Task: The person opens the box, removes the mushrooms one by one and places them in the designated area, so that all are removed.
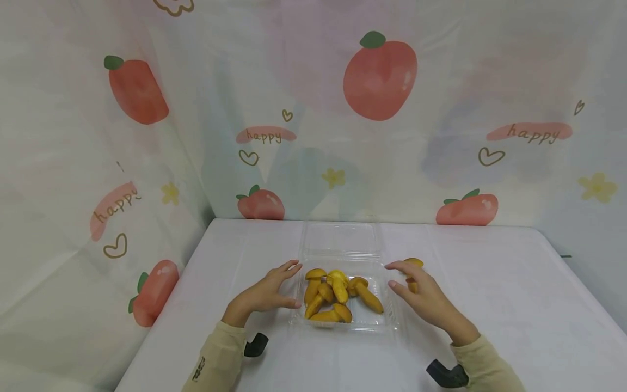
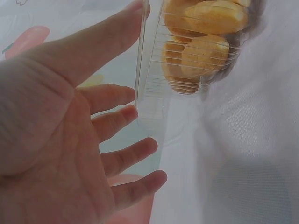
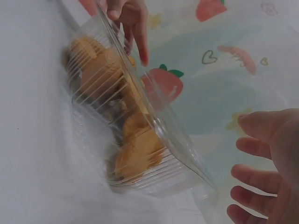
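A clear plastic clamshell box [image 1: 364,321] lies on the table with its lid [image 1: 341,239] swung back behind it. Several yellow-brown mushrooms [image 1: 339,287] are inside, mostly toward the left of the base. At the box's left side is my left hand [image 1: 266,290], fingers spread and extended; in the left wrist view its thumb and some fingertips meet the rim [image 2: 139,70]. My right hand [image 1: 425,294] hovers off the right side with relaxed fingers, apart from the box and holding nothing. Another mushroom [image 1: 414,262] shows beyond the right hand, partly hidden by it.
The white tabletop [image 1: 519,305] extends on both sides of the box. Behind it and on the left hangs a cloth [image 1: 313,81] printed with fruit, hearts and flowers. Dark wrist-mounted pieces [image 1: 447,374] stick out near the sleeves.
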A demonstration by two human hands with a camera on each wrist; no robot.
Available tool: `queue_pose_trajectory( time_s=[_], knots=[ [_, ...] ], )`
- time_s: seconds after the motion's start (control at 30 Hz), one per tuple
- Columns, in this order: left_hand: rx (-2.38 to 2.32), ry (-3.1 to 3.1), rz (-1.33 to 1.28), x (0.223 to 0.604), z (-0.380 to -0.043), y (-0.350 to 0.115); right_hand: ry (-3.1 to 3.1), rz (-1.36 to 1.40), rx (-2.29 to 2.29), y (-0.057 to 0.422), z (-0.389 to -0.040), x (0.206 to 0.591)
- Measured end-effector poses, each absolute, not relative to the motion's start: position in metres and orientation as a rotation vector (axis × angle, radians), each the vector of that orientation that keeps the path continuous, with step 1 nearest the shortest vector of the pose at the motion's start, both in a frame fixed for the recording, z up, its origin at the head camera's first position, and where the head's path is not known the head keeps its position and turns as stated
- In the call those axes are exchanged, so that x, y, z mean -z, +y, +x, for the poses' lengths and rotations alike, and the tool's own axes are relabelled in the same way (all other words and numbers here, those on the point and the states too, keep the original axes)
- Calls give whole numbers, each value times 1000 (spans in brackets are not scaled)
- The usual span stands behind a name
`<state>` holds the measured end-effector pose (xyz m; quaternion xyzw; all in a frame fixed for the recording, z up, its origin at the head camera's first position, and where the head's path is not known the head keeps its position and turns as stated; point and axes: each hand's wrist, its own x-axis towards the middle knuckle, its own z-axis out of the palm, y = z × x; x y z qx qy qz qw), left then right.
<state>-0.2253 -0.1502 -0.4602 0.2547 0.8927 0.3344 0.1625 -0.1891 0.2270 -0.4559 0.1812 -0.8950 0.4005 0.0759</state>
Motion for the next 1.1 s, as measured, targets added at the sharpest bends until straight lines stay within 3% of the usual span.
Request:
queue_pose_trajectory(
  time_s=[1.1],
  knots=[
    [-955,2544,729,458,-224,-149,-2701,739,-1068,198,-180,481]
  ],
)
